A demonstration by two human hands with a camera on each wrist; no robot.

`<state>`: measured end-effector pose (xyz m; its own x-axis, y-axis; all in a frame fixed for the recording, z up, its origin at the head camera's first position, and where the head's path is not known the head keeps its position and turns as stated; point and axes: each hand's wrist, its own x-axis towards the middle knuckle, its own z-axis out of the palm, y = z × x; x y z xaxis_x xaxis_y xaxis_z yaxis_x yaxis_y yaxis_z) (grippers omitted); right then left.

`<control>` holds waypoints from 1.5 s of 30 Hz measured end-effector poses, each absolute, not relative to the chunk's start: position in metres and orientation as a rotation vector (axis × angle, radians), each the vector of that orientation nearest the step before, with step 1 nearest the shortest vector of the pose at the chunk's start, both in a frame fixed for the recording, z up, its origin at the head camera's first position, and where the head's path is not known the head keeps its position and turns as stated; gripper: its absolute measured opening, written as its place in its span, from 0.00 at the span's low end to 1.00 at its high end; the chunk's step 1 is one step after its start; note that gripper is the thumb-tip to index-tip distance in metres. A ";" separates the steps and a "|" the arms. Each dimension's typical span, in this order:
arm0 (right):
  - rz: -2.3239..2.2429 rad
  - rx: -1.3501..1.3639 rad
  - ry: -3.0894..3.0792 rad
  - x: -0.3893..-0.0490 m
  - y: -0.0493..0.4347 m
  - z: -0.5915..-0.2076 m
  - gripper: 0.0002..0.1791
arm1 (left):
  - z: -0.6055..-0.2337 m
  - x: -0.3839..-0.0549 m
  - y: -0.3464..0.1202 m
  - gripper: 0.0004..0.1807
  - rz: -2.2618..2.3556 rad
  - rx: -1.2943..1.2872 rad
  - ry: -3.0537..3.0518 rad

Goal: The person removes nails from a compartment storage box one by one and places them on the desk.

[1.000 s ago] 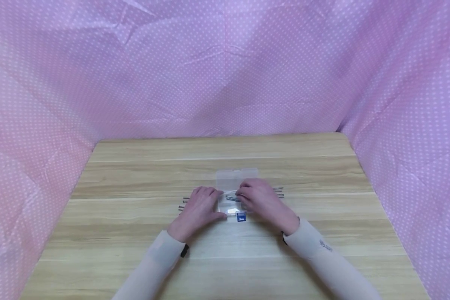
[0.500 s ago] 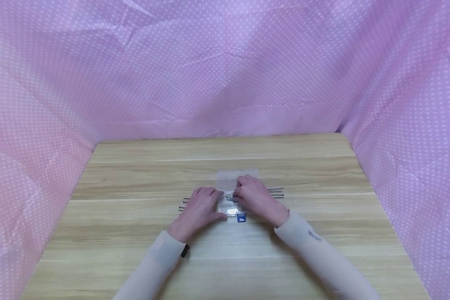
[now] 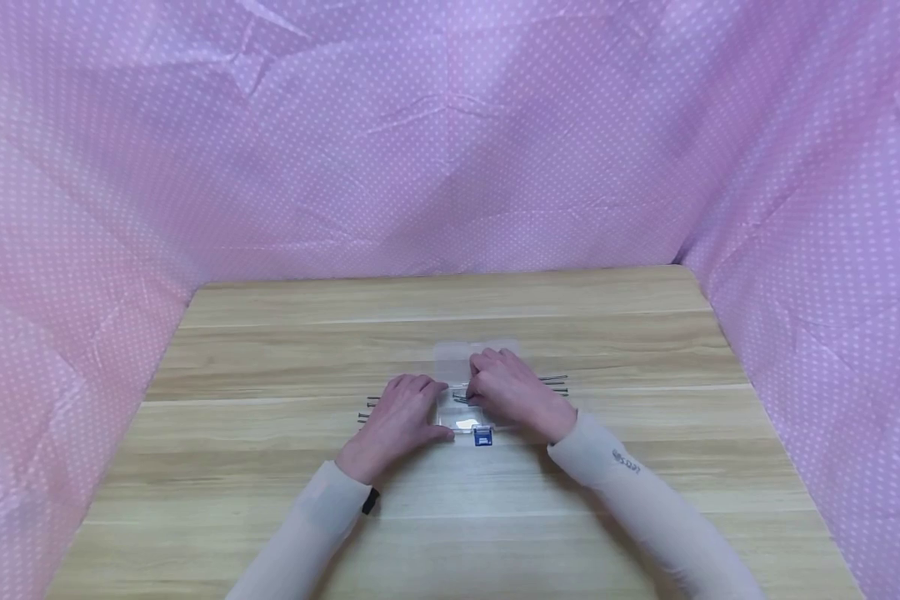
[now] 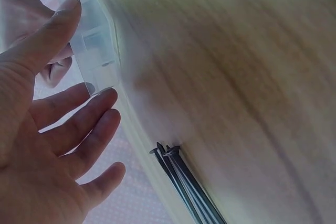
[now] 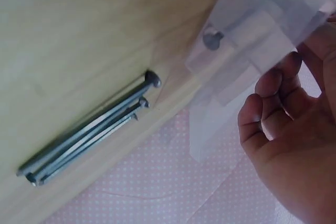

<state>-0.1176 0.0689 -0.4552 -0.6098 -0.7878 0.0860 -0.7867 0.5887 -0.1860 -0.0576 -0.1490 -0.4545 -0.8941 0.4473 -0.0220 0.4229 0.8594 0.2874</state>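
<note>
A clear plastic compartment box (image 3: 467,423) stands mid-table, its lid (image 3: 452,360) folded back and a blue latch (image 3: 483,437) at the front. My left hand (image 3: 397,417) holds the box's left end, thumb at the front edge and index finger at the far corner. Several nails (image 3: 461,400) lie in a back compartment. Over the box's right half, my right hand (image 3: 513,387) reaches down with curled fingers; I cannot tell whether they pinch a nail. One nail head (image 5: 212,39) shows through the box wall in the right wrist view.
Beside the left hand lies a group of nails (image 4: 186,184) on the wooden table (image 3: 450,533). Another bunch of long nails (image 5: 94,129) lies to the right of the box. Pink dotted cloth (image 3: 450,150) hangs round the back and sides of the table.
My right hand has shifted slightly left and away from me over the box, covering more of the nails inside. More of the nails at the right show. The left hand stays put.
</note>
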 end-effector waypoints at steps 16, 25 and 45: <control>-0.301 -1.386 2.690 -0.118 0.071 -0.454 0.04 | -0.454 -0.058 -0.148 0.40 0.455 0.643 2.911; -0.393 -1.371 2.705 -0.117 0.077 -0.455 0.03 | -0.454 -0.058 -0.148 0.40 0.463 0.632 2.912; -0.531 -1.313 2.845 -0.105 0.101 -0.444 0.05 | -0.455 -0.054 -0.153 0.40 0.436 0.636 2.951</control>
